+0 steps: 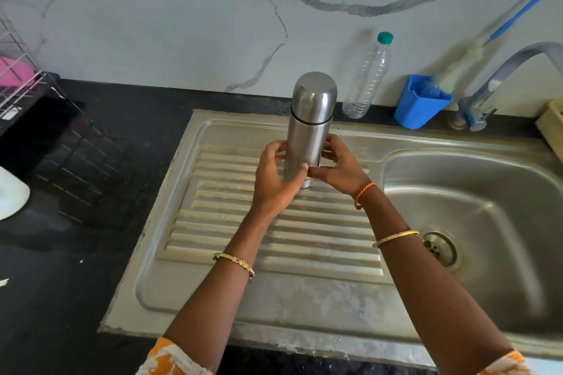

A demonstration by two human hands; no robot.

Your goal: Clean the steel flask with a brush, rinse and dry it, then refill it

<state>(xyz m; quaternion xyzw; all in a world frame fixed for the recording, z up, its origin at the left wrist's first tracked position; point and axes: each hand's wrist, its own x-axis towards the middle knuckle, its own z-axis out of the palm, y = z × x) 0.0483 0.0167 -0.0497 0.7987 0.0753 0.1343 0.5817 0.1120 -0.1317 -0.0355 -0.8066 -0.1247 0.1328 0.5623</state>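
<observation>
Both hands hold the steel flask upright on the sink's drainboard.

The steel flask [311, 119], its cap on, stands on the ribbed drainboard [274, 240] left of the sink basin [487, 207]. The left hand [275, 179] and right hand [341, 167] curl round its lower body from either side, thumbs meeting in front. Behind, on the dark tabletop [61, 283] against the marble wall, stand a clear plastic bottle [367, 79] and a blue holder [422, 102] with a blue-handled brush [469, 55]. The tap [499, 76] arches at right; a wire rack [27, 82] sits far left.
</observation>
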